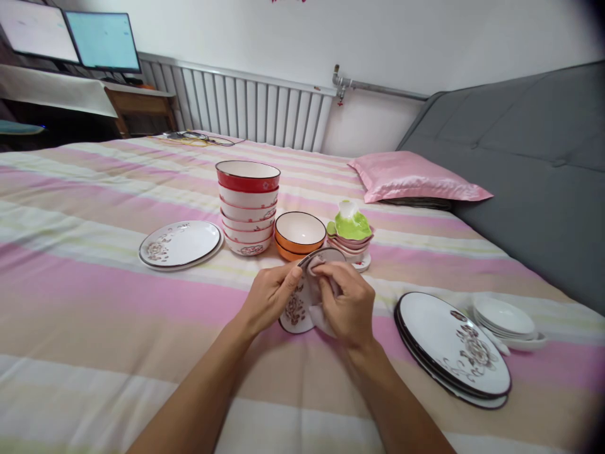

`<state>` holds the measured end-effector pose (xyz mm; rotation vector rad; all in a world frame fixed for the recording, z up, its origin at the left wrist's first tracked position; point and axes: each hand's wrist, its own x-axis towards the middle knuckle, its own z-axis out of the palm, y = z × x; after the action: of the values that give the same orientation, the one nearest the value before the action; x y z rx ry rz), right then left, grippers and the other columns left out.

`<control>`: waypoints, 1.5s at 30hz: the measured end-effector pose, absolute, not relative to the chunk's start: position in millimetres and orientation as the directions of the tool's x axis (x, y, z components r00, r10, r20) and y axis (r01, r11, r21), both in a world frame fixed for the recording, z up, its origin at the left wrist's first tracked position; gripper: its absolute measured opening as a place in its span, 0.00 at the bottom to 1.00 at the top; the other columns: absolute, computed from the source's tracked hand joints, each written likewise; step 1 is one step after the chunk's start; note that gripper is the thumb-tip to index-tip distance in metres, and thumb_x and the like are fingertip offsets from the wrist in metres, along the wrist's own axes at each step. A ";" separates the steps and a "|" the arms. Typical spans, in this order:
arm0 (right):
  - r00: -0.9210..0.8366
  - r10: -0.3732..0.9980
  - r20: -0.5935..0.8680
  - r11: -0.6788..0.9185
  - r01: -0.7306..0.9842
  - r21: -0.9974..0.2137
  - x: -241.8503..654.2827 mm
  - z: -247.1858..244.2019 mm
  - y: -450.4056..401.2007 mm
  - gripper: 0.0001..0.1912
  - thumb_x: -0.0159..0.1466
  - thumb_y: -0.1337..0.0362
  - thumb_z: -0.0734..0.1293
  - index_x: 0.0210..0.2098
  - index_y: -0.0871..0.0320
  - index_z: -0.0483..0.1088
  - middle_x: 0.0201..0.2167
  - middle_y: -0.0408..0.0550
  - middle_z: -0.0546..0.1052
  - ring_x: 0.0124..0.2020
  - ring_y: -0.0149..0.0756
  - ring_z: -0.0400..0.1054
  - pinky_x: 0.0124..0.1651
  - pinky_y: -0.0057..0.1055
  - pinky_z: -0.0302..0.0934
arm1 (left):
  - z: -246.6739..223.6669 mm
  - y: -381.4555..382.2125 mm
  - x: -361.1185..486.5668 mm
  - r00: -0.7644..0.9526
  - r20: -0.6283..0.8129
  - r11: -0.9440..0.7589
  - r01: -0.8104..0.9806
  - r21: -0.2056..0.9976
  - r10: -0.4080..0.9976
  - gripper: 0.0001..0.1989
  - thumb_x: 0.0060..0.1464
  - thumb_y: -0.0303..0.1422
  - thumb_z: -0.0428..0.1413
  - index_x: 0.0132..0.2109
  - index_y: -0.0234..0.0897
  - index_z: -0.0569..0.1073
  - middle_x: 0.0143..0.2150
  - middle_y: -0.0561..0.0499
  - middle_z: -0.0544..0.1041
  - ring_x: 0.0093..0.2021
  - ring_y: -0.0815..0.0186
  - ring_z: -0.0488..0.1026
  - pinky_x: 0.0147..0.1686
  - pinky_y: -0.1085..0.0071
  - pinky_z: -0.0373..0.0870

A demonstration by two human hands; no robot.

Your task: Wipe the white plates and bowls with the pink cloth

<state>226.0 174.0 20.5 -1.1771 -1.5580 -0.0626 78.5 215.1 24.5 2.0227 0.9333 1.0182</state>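
Note:
My left hand (273, 295) grips the left edge of a white oval plate (295, 310) with a dark rim and brown flowers, its thumb along the rim. The plate is tilted up above the bed. My right hand (347, 299) is closed on a pale cloth (320, 317), pressed against the plate's face near its upper rim. Part of the plate is hidden behind the cloth and my right hand. Just behind stand two orange bowls (300, 228) with white insides. To the right lies a stack of similar oval plates (454, 340).
A tall stack of red and white bowls (249, 211) stands behind my left hand. Further left are oval plates (182, 244). Leaf-shaped dishes (352, 226) sit behind my right hand; small white dishes (505, 316) lie far right. A pink pillow (418, 176) rests near the grey headboard (524, 145).

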 end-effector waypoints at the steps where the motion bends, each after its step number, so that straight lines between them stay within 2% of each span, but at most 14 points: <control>1: 0.148 0.611 0.777 0.478 0.715 -0.511 229.2 19.4 175.3 0.10 0.60 0.73 0.61 0.34 0.57 0.73 0.34 0.46 0.76 0.38 0.32 0.69 0.44 0.28 0.63 | 24.7 214.7 78.4 0.441 0.367 -0.517 0.288 0.806 0.819 0.20 0.60 0.44 0.40 0.27 0.36 0.62 0.24 0.55 0.62 0.27 0.69 0.59 0.27 0.74 0.54; 6: 0.221 0.581 0.784 0.349 0.802 -0.485 246.0 11.4 183.1 0.10 0.60 0.73 0.61 0.34 0.57 0.74 0.34 0.46 0.76 0.38 0.33 0.70 0.45 0.30 0.63 | 24.6 214.3 78.5 0.444 0.376 -0.526 0.287 0.800 0.813 0.20 0.61 0.44 0.39 0.24 0.37 0.54 0.22 0.56 0.56 0.24 0.71 0.55 0.25 0.74 0.50; 10: 0.283 0.585 0.760 0.276 0.812 -0.514 251.2 6.9 186.9 0.10 0.59 0.72 0.61 0.33 0.57 0.74 0.34 0.45 0.77 0.38 0.34 0.70 0.44 0.30 0.63 | 23.8 214.7 78.7 0.422 0.381 -0.526 0.307 0.793 0.822 0.21 0.60 0.46 0.39 0.24 0.38 0.52 0.21 0.57 0.54 0.23 0.72 0.53 0.25 0.74 0.49; 13: 0.359 0.595 0.719 0.239 0.775 -0.585 249.9 5.7 188.2 0.09 0.58 0.70 0.62 0.33 0.57 0.74 0.33 0.46 0.77 0.35 0.35 0.70 0.42 0.31 0.63 | 23.2 214.8 78.6 0.422 0.382 -0.527 0.307 0.793 0.822 0.21 0.60 0.46 0.39 0.24 0.38 0.52 0.21 0.56 0.54 0.24 0.72 0.53 0.24 0.74 0.49; 17: 0.411 0.678 0.609 0.281 0.621 -0.731 243.4 5.7 188.0 0.08 0.59 0.67 0.63 0.36 0.57 0.73 0.34 0.46 0.77 0.33 0.34 0.71 0.35 0.29 0.65 | 23.1 214.9 78.4 0.419 0.402 -0.541 0.294 0.788 0.814 0.21 0.61 0.45 0.40 0.23 0.37 0.53 0.21 0.57 0.54 0.23 0.72 0.53 0.24 0.74 0.50; 20: 0.353 0.711 0.608 0.353 0.569 -0.743 235.0 8.6 184.6 0.09 0.59 0.66 0.63 0.39 0.57 0.72 0.37 0.47 0.77 0.37 0.35 0.71 0.37 0.29 0.66 | 23.5 215.3 78.2 0.420 0.406 -0.545 0.293 0.786 0.812 0.21 0.61 0.44 0.40 0.23 0.37 0.55 0.21 0.56 0.57 0.23 0.72 0.55 0.24 0.75 0.51; 26: 0.083 0.730 0.678 0.547 0.523 -0.654 221.1 20.9 174.1 0.10 0.59 0.69 0.63 0.40 0.56 0.71 0.41 0.48 0.75 0.42 0.34 0.69 0.43 0.30 0.65 | 24.5 215.8 77.4 0.428 0.391 -0.532 0.286 0.797 0.815 0.21 0.60 0.43 0.39 0.29 0.35 0.68 0.25 0.54 0.66 0.27 0.69 0.61 0.28 0.75 0.57; 31: -0.173 0.779 0.602 0.605 0.457 -0.652 218.5 25.8 168.7 0.13 0.57 0.75 0.61 0.35 0.56 0.72 0.35 0.45 0.76 0.39 0.32 0.69 0.43 0.28 0.64 | 23.2 216.0 77.2 0.397 0.366 -0.496 0.303 0.814 0.842 0.23 0.60 0.46 0.39 0.23 0.37 0.58 0.22 0.55 0.59 0.25 0.70 0.57 0.25 0.74 0.54; 35: -0.327 0.825 0.462 0.565 0.505 -0.652 217.8 26.4 163.9 0.15 0.53 0.77 0.61 0.32 0.54 0.74 0.32 0.41 0.77 0.35 0.29 0.70 0.39 0.25 0.63 | 21.4 216.3 77.6 0.358 0.333 -0.449 0.318 0.835 0.872 0.22 0.59 0.46 0.39 0.22 0.37 0.55 0.20 0.56 0.55 0.23 0.71 0.54 0.23 0.74 0.51; 39: -0.400 0.867 0.298 0.494 0.613 -0.617 221.4 26.0 160.9 0.17 0.52 0.78 0.62 0.29 0.51 0.76 0.33 0.36 0.79 0.33 0.27 0.72 0.37 0.23 0.62 | 20.9 216.4 78.2 0.344 0.339 -0.446 0.309 0.840 0.876 0.21 0.59 0.46 0.40 0.23 0.38 0.53 0.21 0.57 0.54 0.23 0.72 0.53 0.23 0.74 0.50; 45: -0.266 0.957 0.116 0.287 0.819 -0.496 233.4 16.6 163.6 0.19 0.48 0.78 0.64 0.25 0.47 0.77 0.25 0.37 0.79 0.29 0.33 0.74 0.30 0.24 0.59 | 20.0 217.4 78.0 0.357 0.330 -0.447 0.321 0.835 0.874 0.21 0.59 0.46 0.40 0.25 0.37 0.57 0.22 0.56 0.54 0.25 0.71 0.54 0.24 0.74 0.50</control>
<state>233.4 163.6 16.6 -1.5977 -2.1704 0.4794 78.0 217.4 20.0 1.9469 1.0362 1.0472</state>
